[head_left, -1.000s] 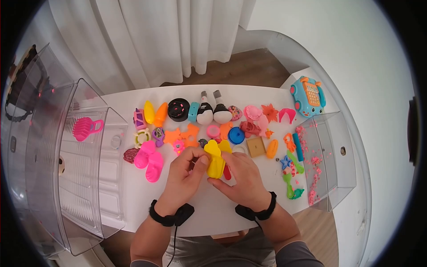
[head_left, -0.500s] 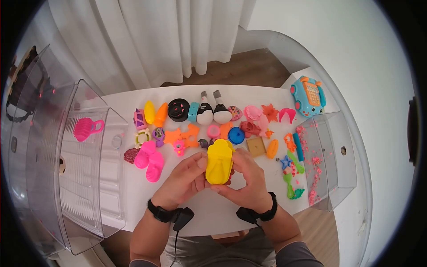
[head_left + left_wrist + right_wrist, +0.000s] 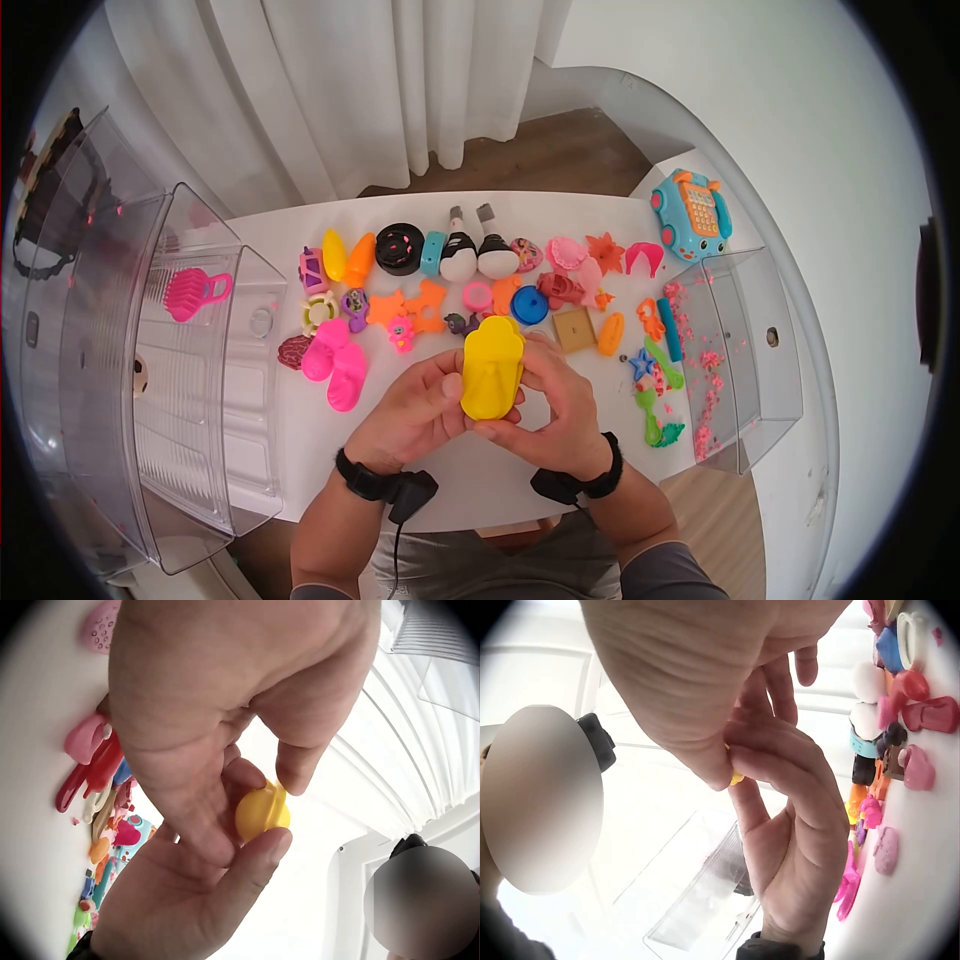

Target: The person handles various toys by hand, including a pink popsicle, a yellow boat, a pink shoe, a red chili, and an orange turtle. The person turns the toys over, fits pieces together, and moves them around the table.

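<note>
A yellow plastic mould (image 3: 492, 370), long and rounded with a scalloped top end, is held up above the near part of the table, its face towards the head camera. My left hand (image 3: 415, 405) holds its left edge, with the thumb beside it and fingers behind. Along the right edge my right hand (image 3: 555, 405) grips it between thumb and fingers. In the left wrist view the yellow mould (image 3: 262, 814) shows end-on, the right thumb pressing its side. Only a sliver of the yellow mould (image 3: 736, 778) shows in the right wrist view; the fingers hide the rest.
Many toys lie across the white table (image 3: 450, 490), among them a pink mould (image 3: 335, 362), a blue round lid (image 3: 530, 305) and a tan square block (image 3: 574, 330). Clear bins stand at left (image 3: 190, 400) and right (image 3: 745, 350). A toy phone (image 3: 692, 218) sits at the back right.
The yellow mould, earlier with two parts fanned apart, has come together and turned its broad face to the head camera. Since half a second ago the hands have barely moved.
</note>
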The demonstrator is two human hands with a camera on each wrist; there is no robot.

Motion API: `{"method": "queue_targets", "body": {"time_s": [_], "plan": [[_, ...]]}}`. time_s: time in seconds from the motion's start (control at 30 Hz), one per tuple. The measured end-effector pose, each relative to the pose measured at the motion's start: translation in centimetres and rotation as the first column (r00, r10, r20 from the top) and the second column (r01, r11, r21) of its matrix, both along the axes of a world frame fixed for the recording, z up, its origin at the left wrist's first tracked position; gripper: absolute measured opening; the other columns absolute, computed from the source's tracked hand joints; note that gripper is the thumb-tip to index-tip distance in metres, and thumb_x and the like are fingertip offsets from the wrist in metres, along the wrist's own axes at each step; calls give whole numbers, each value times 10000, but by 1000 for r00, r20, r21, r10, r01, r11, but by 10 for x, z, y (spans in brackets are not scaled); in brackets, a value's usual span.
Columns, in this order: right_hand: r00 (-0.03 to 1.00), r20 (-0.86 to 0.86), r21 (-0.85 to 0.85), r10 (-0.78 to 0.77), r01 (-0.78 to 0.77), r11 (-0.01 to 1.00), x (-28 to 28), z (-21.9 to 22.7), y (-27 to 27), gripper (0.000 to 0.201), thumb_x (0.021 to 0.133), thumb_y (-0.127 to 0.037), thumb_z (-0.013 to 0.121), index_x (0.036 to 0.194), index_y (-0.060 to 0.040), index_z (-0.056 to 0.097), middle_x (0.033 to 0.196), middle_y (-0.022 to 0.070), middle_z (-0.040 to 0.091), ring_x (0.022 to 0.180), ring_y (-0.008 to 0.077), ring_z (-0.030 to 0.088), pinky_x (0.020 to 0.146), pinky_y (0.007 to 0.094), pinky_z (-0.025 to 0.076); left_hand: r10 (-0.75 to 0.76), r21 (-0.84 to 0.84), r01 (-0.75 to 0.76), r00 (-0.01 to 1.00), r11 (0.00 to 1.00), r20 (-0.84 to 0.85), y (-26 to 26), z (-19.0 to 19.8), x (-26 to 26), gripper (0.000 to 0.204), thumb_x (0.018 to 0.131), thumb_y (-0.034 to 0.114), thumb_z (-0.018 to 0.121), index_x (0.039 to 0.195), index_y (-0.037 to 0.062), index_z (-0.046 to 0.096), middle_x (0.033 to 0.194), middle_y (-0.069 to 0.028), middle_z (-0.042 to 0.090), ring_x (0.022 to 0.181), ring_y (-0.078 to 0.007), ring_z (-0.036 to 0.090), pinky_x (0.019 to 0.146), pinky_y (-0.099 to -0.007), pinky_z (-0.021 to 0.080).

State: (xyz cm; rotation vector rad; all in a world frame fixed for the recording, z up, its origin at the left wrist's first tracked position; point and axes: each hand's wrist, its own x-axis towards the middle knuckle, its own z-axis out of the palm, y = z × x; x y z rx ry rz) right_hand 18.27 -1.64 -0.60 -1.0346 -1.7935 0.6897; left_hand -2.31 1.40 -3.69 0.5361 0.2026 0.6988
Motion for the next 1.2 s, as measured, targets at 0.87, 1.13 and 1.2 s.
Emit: {"method": "queue_targets", "body": {"time_s": [0.87,1.13,1.2], "plan": [[999,-17,5,46,-46,999,1,-2,1,739,793,-308,895,1376,17,579,1208,147,660,1028,242,647,891,335,511,50,1,-50,998,999,34,-3,-3,1,634,968,378,764,1402,-28,543,1297,-193,676,1164,-282,696,1037,-431,558],[997,-44,-48,66,-68,997,1,1,-1,734,753,-234,912,1376,-6,597,1328,179,657,1192,334,637,1015,411,511,38,15,-39,998,999,49,-4,-5,1,730,937,396,797,1464,-8,494,1318,-159,664,1165,-262,689,1036,-411,553],[996,-47,-44,77,-79,996,2,1,0,734,755,-237,910,1376,-6,597,1329,181,655,1194,335,637,1016,412,511,33,19,-34,998,999,57,-4,-7,1,734,931,398,803,1463,-5,497,1318,-157,663,1162,-261,689,1035,-407,552]]}}
